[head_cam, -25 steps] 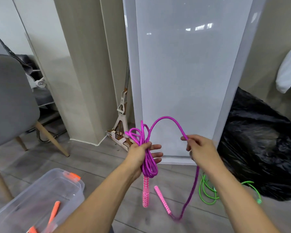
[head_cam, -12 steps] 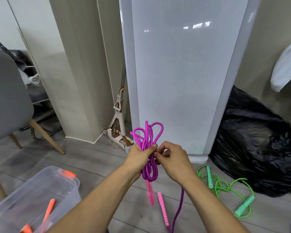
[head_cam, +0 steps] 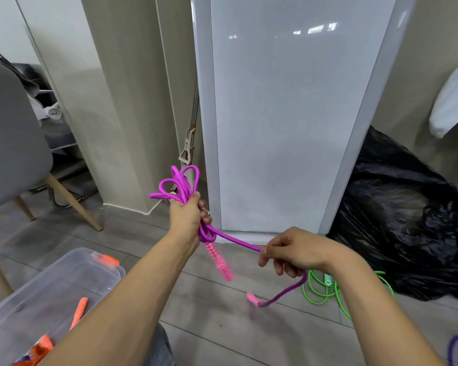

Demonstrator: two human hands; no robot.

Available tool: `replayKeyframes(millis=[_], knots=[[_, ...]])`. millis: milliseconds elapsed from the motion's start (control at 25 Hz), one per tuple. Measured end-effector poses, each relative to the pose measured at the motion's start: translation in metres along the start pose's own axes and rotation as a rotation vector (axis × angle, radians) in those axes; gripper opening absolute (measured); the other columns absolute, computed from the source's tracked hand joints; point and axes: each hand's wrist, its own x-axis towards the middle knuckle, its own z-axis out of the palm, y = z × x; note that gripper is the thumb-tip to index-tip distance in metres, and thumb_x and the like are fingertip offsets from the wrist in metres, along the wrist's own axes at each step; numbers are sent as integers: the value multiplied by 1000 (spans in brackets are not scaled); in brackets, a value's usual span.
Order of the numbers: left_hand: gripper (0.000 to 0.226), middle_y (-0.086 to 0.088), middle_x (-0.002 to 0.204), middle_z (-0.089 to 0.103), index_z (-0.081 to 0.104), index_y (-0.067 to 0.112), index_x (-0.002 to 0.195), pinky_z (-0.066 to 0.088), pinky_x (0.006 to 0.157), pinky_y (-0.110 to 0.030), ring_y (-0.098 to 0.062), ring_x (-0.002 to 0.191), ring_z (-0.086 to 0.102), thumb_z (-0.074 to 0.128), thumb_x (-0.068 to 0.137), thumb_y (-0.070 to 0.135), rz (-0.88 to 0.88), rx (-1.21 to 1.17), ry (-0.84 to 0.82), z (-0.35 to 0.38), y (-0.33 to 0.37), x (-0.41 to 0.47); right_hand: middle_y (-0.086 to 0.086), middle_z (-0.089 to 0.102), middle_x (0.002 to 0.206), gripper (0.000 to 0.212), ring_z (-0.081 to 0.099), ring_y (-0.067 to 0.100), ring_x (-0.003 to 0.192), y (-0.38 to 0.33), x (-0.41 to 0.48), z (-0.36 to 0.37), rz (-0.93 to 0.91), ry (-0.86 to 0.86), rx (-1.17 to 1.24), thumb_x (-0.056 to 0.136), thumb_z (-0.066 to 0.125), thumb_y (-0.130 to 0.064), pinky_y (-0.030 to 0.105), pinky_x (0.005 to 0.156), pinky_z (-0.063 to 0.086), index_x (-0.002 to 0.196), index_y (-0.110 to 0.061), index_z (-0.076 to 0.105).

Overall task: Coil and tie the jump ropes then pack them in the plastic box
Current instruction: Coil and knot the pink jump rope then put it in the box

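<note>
Now my left hand [head_cam: 187, 216] grips the coiled pink rope [head_cam: 181, 184]; my right hand [head_cam: 292, 250] pinches its loose end taut.

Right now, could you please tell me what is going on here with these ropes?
A person is bundling a magenta jump rope. The left hand grips the coiled loops, with one pink handle hanging below it. The right hand pinches the free length, stretched out sideways from the bundle; the other handle dangles low. An orange rope lies in the clear plastic box, and a green rope lies loose on the floor.
</note>
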Motion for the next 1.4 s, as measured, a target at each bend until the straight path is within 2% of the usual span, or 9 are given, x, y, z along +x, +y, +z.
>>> replayKeyframes(millis=[240, 360, 440, 560, 720, 920, 1120, 1240, 1400], knots=[[14, -8, 67, 56, 51, 10, 91, 43, 53, -33, -19, 49, 44, 48, 102, 18, 286, 670, -120, -3, -4, -10, -3, 55, 59, 28, 47, 13, 50, 19, 8, -16, -12, 466, -77, 98, 58, -30, 25, 53, 36, 75, -20, 70], [17, -4, 78, 71, 57, 8, 105, 44, 57, -36, -18, 52, 42, 46, 104, 20, 202, 636, -313, 2, -7, -23, -2, 54, 55, 27, 42, 14, 44, 0, 9, -7, -153, 476, 177, 100, 57, -29, 25, 49, 35, 80, -15, 70], [22, 4, 63, 67, 61, 9, 113, 47, 55, -33, -16, 50, 46, 46, 105, 23, 177, 678, -409, 6, -9, -34, 0, 55, 56, 26, 42, 16, 42, -8, 7, -2, -184, 455, 284, 101, 57, -28, 24, 45, 35, 85, -11, 69], [21, 3, 51, 56, 64, 16, 111, 49, 57, -34, -19, 53, 53, 47, 104, 27, 175, 759, -517, 15, -12, -51, 0, 59, 57, 23, 48, 18, 41, -12, 7, 4, -213, 448, 266, 101, 58, -27, 24, 44, 36, 88, -11, 69], [12, 3, 64, 66, 58, 14, 109, 50, 55, -33, -18, 55, 54, 50, 103, 21, 194, 761, -628, 23, -18, -62, 0, 61, 56, 22, 51, 18, 39, -14, 9, 5, -244, 468, 304, 100, 58, -22, 22, 43, 34, 84, -11, 67], [14, 6, 66, 58, 59, 22, 87, 47, 52, -24, -14, 56, 52, 57, 100, 27, 250, 860, -614, 25, -19, -66, -1, 63, 57, 23, 55, 19, 42, -13, 8, 5, -217, 479, 302, 99, 60, -25, 23, 45, 35, 81, -13, 67], [11, -10, 83, 70, 64, 2, 102, 61, 80, -36, -25, 84, 73, 55, 100, 9, 128, 633, -612, 24, -21, -58, 0, 62, 55, 27, 56, 19, 46, -13, 7, 5, -201, 496, 285, 93, 69, -35, 25, 49, 45, 77, -13, 69], [10, -9, 67, 55, 56, 0, 91, 60, 66, -41, -23, 57, 65, 54, 99, 6, 19, 447, -452, 27, -21, -53, 2, 62, 57, 31, 59, 19, 47, -9, 6, 1, -172, 402, 268, 94, 67, -38, 31, 57, 48, 79, -10, 69], [12, 1, 51, 39, 50, 8, 85, 42, 43, -25, -14, 39, 41, 53, 93, -1, -92, 130, -144, 21, -13, -36, 6, 61, 59, 37, 59, 19, 47, 9, 2, -12, -15, 273, 146, 99, 59, -38, 27, 52, 47, 82, -5, 68]])
